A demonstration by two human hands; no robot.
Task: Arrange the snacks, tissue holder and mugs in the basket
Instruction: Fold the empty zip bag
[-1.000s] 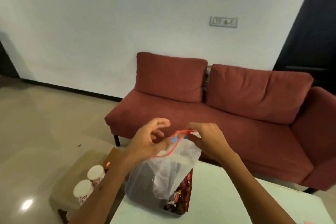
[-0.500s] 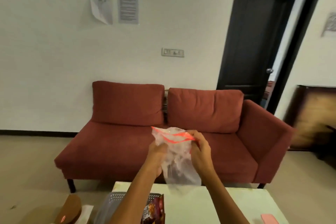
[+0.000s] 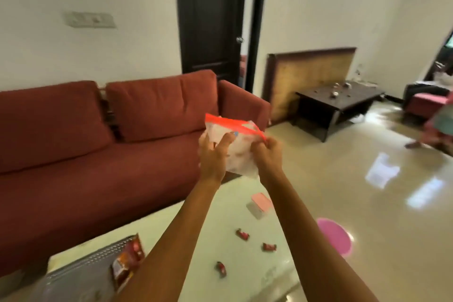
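Both bare hands are holding a crumpled clear plastic zip bag with a red-orange seal strip [image 3: 236,144] up in the air over the pale table top [image 3: 213,235]. The left hand [image 3: 212,154] is gripping the bag's left side, and the right hand [image 3: 268,154] is pinching the strip's right end. At 7 o'clock a grey mesh basket [image 3: 83,270] is sitting on the table, with a brown-red snack packet [image 3: 127,261] standing in it. At 6 o'clock three small red wrapped candies [image 3: 242,234] are lying apart. Towards 5 o'clock a pink-lidded clear box [image 3: 261,204] is resting. A rust-red fabric sofa [image 3: 98,144] is filling 9 o'clock.
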